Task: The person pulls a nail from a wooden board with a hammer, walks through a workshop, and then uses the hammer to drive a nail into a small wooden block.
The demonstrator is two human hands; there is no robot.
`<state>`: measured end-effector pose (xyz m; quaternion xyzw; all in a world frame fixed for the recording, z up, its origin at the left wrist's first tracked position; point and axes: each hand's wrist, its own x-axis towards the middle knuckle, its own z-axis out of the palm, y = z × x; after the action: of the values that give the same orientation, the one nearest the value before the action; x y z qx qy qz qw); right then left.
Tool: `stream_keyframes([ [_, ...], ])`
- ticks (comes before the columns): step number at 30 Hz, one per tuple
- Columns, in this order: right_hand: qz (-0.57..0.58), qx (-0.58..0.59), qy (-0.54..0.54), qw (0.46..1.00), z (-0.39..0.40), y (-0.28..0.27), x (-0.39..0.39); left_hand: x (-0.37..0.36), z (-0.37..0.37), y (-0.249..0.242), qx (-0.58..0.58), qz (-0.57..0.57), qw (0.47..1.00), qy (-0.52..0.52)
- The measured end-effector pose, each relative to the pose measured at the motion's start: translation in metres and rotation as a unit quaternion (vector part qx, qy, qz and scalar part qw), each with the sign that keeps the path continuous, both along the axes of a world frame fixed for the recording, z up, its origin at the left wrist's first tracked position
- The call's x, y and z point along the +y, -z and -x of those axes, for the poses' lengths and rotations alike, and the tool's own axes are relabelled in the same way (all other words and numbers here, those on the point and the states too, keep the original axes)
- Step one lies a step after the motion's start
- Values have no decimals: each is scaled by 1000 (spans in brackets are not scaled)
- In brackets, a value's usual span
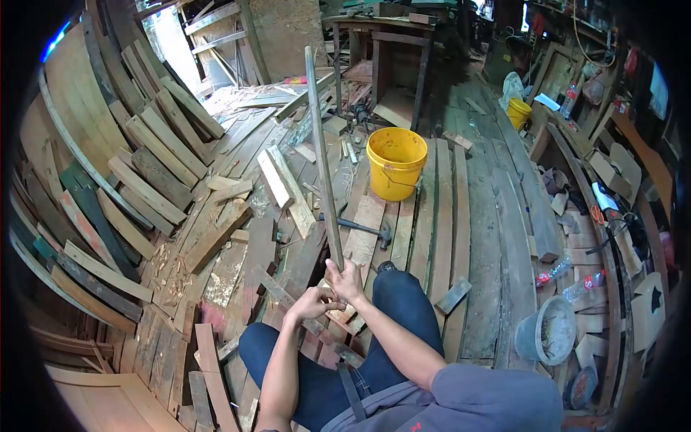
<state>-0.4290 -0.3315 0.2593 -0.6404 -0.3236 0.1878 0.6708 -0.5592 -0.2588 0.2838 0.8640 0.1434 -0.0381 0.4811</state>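
Note:
A long grey bar (319,137) rises at a slight tilt in front of me. My right hand (347,281) is closed around its lower end, with the thumb up along it. Just to the left and below, my left hand (314,303) is bent at the wrist with its fingers curled close to my right hand. What those fingers hold, if anything, is hidden. Beyond my hands, a claw hammer (386,235) lies on a pale board (368,216). Under my hands a length of wood (327,335) runs between my knees.
A yellow bucket (393,183) stands on the plank floor ahead. Loose boards (277,176) and wood chips lie left of centre, and stacked planks (155,144) lean along the left wall. Right are a grey bucket (531,337) and plastic bottles (553,272). A wooden table (385,29) stands behind.

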Motion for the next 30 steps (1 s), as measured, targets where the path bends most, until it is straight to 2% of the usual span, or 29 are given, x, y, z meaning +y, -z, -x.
stream_keyframes([
  [3,-36,-75,79,993,5,-3,1,-3,-1,-14,-3,37,999,32],
  [6,26,-45,70,996,0,-6,-2,-2,-1,-4,-33,34,999,25],
  [9,21,-77,93,992,0,-15,-5,-3,-3,0,-39,37,998,15],
  [12,36,-101,100,989,-2,-12,-6,-5,-5,-11,4,42,999,14],
  [15,44,-73,77,993,-4,-22,-11,-5,-4,-7,-41,23,998,34],
  [16,9,-93,89,992,-5,-17,-8,-5,-5,-5,-23,7,999,26],
  [17,33,-73,74,994,-6,-15,-9,-4,-5,-3,-20,8,999,26],
  [19,11,-57,59,997,-8,-12,-8,-3,-4,2,-53,-1,999,11],
  [21,10,70,-32,997,-14,-12,-11,-8,-5,-22,-42,8,999,1],
  [23,-11,248,-85,965,-16,-19,-12,-10,-6,-25,-74,18,997,-1],
  [26,-6,304,-83,949,-17,-18,-12,-12,-7,-33,-16,0,1000,7],
  [30,12,367,-101,925,-21,-13,-15,-17,-6,-45,-39,-13,999,3],
])
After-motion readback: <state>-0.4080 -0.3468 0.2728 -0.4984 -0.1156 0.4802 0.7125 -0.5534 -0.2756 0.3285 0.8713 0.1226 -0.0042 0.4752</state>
